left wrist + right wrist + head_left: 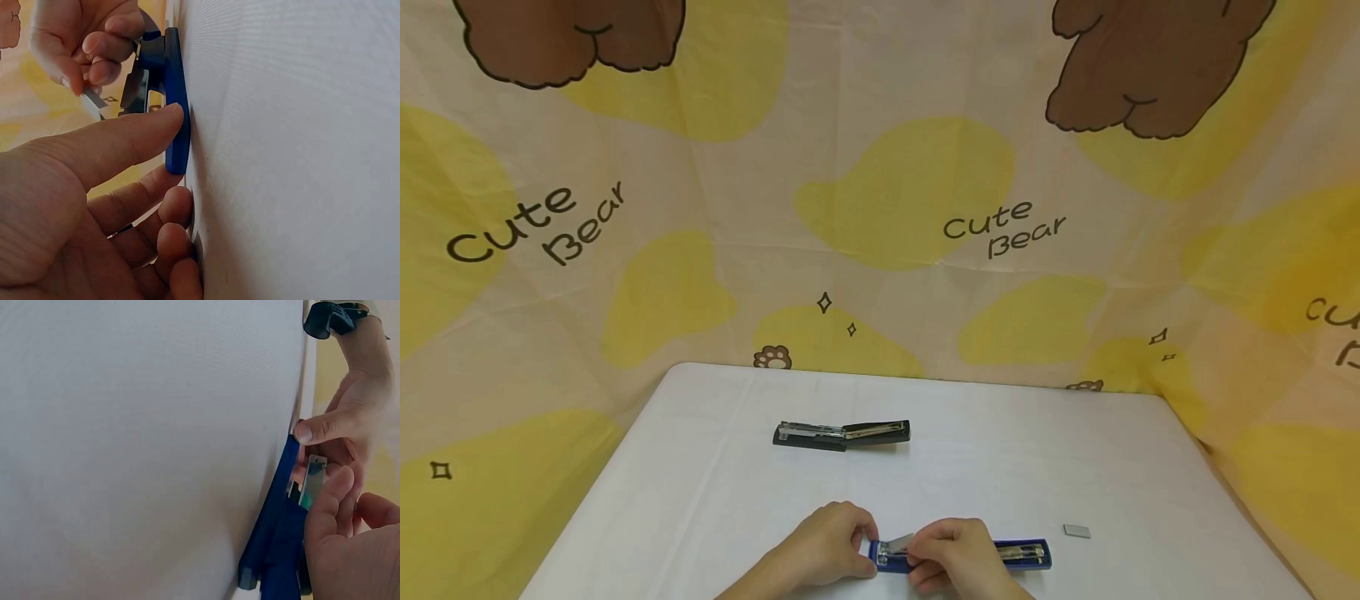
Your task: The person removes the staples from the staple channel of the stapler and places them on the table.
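A blue stapler (1033, 566) lies opened out on the white table at the near side. My left hand (831, 546) grips its left end, thumb on one side and a finger on the other, as the left wrist view also shows along the blue base (177, 87). Over the stapler's left half, my right hand (958, 554) pinches a small silver staple strip (900, 542) between thumb and fingertip. The strip (94, 103) stands tilted beside the stapler's metal parts in the left wrist view. The right hand hides the stapler's middle.
Farther back on the table (715, 467) lies a black stapler (820, 444), also opened out. A second grey staple strip (1077, 531) rests to the right of the blue stapler. A patterned cloth (880, 208) hangs behind the table and at its sides.
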`<state>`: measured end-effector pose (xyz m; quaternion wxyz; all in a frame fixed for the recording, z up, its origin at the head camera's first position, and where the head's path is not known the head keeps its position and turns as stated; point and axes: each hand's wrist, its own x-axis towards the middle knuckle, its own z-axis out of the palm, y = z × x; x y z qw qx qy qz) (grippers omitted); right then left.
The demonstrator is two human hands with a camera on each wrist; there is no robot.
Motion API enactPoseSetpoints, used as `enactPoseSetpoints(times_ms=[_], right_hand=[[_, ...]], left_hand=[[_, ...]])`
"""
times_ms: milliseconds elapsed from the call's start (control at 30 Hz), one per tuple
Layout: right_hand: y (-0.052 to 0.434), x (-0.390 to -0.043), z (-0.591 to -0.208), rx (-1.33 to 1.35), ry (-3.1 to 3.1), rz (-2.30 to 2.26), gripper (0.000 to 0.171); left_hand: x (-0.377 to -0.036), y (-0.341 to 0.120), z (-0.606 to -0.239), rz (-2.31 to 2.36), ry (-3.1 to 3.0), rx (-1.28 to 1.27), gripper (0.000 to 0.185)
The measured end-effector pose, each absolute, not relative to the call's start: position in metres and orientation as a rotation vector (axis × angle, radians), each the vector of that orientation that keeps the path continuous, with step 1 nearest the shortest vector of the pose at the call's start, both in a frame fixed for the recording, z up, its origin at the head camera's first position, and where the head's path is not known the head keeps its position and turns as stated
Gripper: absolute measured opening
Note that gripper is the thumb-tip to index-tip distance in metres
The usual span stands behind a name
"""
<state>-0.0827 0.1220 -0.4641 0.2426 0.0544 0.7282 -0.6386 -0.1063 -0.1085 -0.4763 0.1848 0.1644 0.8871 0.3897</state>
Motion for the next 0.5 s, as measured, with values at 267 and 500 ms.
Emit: enactPoseSetpoints(times_ms=[267,500], right_hand=[[0.137,-0.080,-0.451,0.134,2.007,-1.842,0.017],[0.149,-0.080,-0.438,0.158,2.028,-1.877,0.017]], left_hand=[[-0.105,-0.108,-0.475,1.102,2.506,0.474,0.024],[-0.105,-0.108,-0.474,1.099,2.506,0.472,0.024]])
